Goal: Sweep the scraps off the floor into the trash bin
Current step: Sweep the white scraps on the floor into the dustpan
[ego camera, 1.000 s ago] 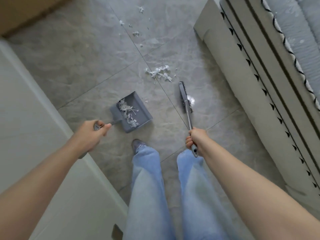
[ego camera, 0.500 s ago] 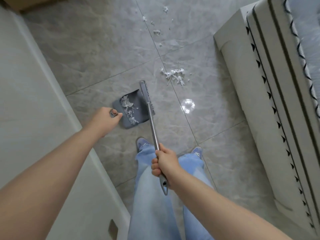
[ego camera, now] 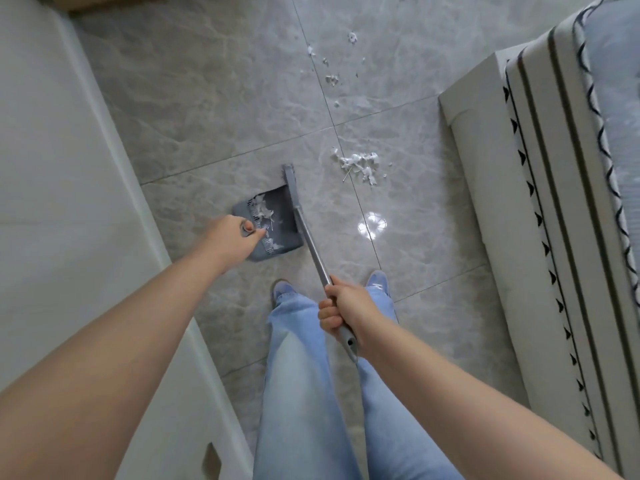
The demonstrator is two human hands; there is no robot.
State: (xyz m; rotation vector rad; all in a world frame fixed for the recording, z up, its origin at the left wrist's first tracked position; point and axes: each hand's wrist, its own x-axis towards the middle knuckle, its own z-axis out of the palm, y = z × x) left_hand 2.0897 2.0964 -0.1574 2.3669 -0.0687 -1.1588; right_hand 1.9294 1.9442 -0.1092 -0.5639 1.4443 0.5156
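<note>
Grey metal runs through both fists. The left hand (ego camera: 230, 239) is curled round the top end of the dustpan handle (ego camera: 246, 229), whose round tip shows between thumb and fingers, and it holds the grey dustpan (ego camera: 277, 237) down on the floor (ego camera: 214, 109) just ahead of the left shoe (ego camera: 282, 291). White scraps lie in the pan (ego camera: 263, 211) against its comb-toothed back edge. The right hand (ego camera: 346, 308) is closed tight round the upper part of the broom handle (ego camera: 313, 249), with the handle's end sticking out below the wrist. From there the handle slants up and to the left, and the narrow grey broom head (ego camera: 291, 183) stands along the dustpan's right side, touching or just beside it; which of the two cannot be told. Right of the head, apart from it, a small pile of white scraps (ego camera: 360, 164) lies on the grey marbled tiles, with a thin stick-like piece at its edge. More scattered scraps (ego camera: 332, 77) lie farther off along the tile joint. Pale blue jeans (ego camera: 301, 375) and the right shoe (ego camera: 377, 280) fill the lower middle. A white cabinet (ego camera: 52, 202) runs down the left, and a pale sofa (ego camera: 554, 202) with black triangle trim runs down the right.
</note>
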